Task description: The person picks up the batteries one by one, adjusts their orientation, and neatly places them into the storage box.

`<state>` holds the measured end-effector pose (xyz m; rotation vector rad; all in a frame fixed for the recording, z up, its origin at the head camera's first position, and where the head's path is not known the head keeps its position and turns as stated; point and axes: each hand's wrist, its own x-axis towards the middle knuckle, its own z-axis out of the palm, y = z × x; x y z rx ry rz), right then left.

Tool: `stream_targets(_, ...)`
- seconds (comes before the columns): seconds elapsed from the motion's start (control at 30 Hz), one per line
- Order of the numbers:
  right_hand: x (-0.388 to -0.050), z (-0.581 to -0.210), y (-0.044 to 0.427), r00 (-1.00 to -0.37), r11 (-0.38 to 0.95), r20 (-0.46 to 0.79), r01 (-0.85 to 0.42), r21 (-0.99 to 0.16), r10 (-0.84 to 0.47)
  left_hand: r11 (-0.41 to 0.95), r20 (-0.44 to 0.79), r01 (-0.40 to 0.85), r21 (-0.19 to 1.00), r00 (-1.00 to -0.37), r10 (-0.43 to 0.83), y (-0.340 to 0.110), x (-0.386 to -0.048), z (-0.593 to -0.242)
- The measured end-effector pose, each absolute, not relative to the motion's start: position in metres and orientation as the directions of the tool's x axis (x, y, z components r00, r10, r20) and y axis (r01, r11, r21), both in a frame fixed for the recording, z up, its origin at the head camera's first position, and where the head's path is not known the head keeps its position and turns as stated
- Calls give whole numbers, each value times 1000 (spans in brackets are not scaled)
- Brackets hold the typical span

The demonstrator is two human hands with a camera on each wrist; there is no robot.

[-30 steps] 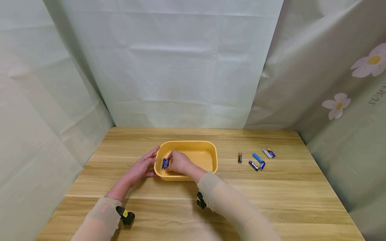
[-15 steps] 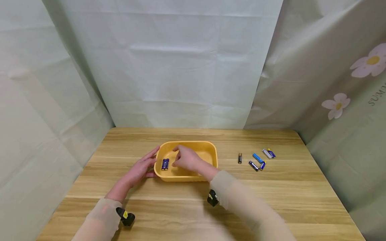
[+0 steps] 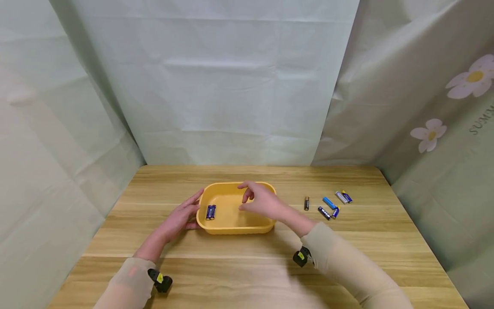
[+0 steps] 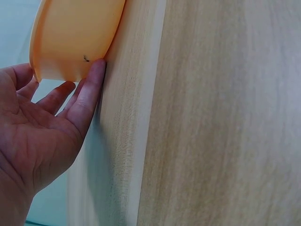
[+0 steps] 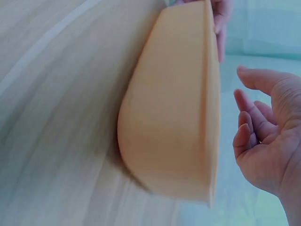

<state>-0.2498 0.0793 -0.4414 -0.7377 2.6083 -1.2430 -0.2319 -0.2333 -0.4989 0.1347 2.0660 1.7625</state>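
Note:
A yellow plastic basket [image 3: 236, 230] stands on the wooden table. Two dark blue batteries [image 3: 210, 212] lie side by side at its left end. My left hand [image 3: 180, 219] touches the basket's left side with extended fingers; in the left wrist view, fingertips [image 4: 96, 70] meet the orange-looking wall. Over the basket's right half is my right hand [image 3: 262, 201], thumb and index finger spread apart and holding nothing. From the right wrist view, the right hand [image 5: 273, 127] appears above the rim with a gap between its fingers.
To the right of the basket, a black and copper battery [image 3: 306, 203] lies alone. Farther right is a loose group with a light blue battery [image 3: 329, 203], a dark blue one [image 3: 323, 213] and several others. Fabric walls [image 3: 216, 86] stand behind and beside the table.
My right hand has let go of a battery beside the other one in the basket, then moved right and spread its fingers. The left hand stays at the basket's side.

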Motion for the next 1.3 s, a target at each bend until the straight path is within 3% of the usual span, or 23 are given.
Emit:
stream_targets(0.8,-233,-429,252,-946,543,182,-303,-783,-267,184,-250,-196,963,-907,340,-237,-232,-500)
stream_targets(1.3,-231,-449,355,-991,589,118,-134,-797,-66,181,-245,-192,965,-906,344,-237,-232,-500)
